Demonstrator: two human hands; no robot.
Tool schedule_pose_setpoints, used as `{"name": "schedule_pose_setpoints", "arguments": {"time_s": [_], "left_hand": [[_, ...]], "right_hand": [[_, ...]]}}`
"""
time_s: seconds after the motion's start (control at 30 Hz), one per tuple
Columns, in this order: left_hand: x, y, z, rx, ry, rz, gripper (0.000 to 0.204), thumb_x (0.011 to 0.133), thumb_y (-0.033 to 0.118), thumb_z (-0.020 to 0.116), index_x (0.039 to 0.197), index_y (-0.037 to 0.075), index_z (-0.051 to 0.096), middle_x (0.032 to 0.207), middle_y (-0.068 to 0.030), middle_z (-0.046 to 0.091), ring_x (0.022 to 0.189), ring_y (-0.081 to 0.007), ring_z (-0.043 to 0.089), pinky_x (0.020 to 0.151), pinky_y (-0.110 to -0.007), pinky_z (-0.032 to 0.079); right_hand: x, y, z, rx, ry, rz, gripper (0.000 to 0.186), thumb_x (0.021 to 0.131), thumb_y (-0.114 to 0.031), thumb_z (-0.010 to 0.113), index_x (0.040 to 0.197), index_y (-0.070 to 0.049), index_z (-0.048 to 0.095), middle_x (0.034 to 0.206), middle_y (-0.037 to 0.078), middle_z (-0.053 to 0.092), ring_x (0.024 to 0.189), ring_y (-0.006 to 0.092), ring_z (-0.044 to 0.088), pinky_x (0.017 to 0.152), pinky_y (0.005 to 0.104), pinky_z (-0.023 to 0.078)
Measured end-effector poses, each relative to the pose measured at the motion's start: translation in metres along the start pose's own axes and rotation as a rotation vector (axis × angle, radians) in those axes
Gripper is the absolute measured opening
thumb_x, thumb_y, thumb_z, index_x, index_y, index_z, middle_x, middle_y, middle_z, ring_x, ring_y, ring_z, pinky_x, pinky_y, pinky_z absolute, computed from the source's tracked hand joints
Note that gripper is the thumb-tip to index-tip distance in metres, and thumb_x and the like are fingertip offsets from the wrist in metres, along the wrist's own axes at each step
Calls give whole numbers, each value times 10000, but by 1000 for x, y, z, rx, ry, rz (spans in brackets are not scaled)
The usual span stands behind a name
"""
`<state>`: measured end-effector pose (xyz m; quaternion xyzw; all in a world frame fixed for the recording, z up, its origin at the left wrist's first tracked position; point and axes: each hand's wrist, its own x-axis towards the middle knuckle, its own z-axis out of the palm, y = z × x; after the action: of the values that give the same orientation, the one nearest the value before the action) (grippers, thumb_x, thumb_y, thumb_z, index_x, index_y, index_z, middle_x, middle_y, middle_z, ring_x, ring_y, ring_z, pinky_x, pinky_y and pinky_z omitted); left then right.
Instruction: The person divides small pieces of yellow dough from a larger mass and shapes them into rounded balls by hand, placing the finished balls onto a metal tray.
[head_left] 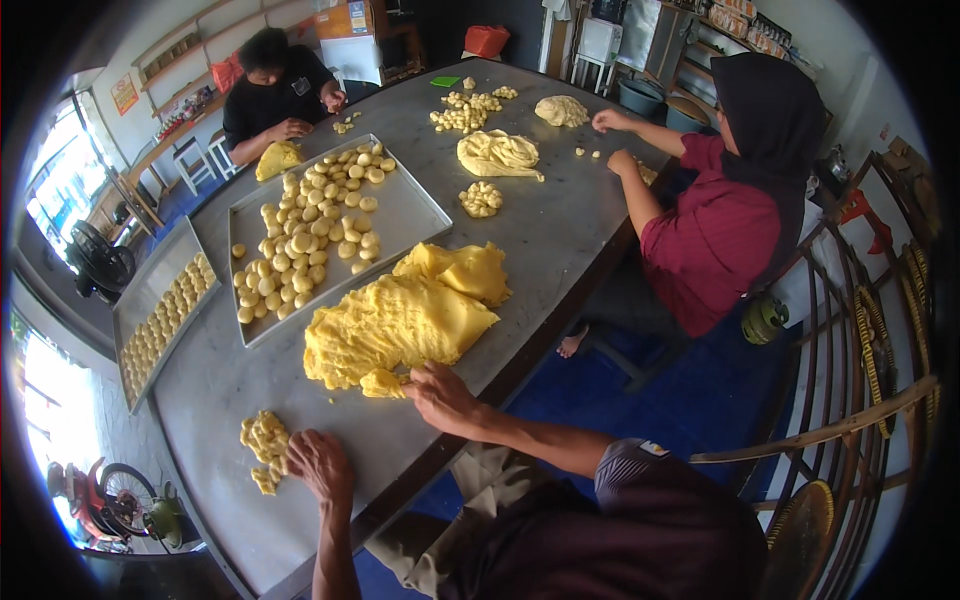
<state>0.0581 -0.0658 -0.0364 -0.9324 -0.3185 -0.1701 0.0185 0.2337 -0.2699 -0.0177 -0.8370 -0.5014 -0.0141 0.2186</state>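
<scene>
A large mound of soft yellow dough [395,325] lies on the metal table in front of me. At its near edge my right hand [445,400] is closed on a small lump of the dough [383,383], which touches the mound. To the left, my left hand [322,467] rests low over the table with its fingers apart and bent. Its fingertips are beside a little heap of torn dough pieces [264,437]; what lies under the palm is hidden.
Beyond the mound stands a metal tray [415,215] of round dough balls; another filled tray [140,375] sits at the left edge. Paler dough [498,155] and ball clusters lie farther back. Two people work at the table, a person in black [275,100] and one in maroon [715,225].
</scene>
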Motion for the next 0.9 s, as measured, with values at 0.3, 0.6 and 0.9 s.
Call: {"name": "schedule_pose_setpoints", "arguments": {"time_s": [0.3,0.6,0.9], "left_hand": [[-50,24,-65,-209,-193,-337,214,962,238,567,1046,42,570,1076,-141,554,1124,-302,481,980,-488,316],[-35,43,-44,-1233,37,-536,324,986,241,631,1099,-56,696,900,-119,720,799,-153,667,762,-298,549],[-18,75,-62,-1540,-203,-548,229,955,199,613,989,-14,690,875,-253,695,822,-364,726,696,-422,556]], "right_hand": [[-35,-16,-17,-426,-8,-88,532,808,49,570,1339,56,542,1456,307,399,1343,388,418,1003,384,484],[-35,-19,-27,338,129,56,440,863,22,594,1302,37,561,1264,226,595,1143,409,577,928,435,509],[-9,-72,-22,876,148,89,332,851,12,658,1182,0,687,1148,202,676,1001,377,652,885,393,527]]}}
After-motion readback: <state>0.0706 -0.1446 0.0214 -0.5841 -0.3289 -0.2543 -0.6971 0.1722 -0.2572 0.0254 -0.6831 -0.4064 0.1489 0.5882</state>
